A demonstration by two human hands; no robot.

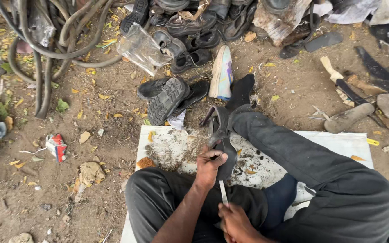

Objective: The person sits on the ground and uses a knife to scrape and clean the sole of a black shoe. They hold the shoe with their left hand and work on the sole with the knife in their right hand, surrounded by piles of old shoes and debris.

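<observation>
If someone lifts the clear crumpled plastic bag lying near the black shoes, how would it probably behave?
The clear crumpled plastic bag would probably be floppy, since its creased film sags flat on the dirt. It likely weighs little, as it looks thin and see-through. Its glossy surface may feel slippery.

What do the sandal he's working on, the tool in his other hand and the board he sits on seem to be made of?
The sandal looks like dark rubber or leather: matte, scuffed, its strap bending; which one is unclear. The tool looks like bare metal: a thin, pale, faintly shiny blade. The board seems a painted or laminated white sheet, flat, stained with dirt; its core is hidden.
</observation>
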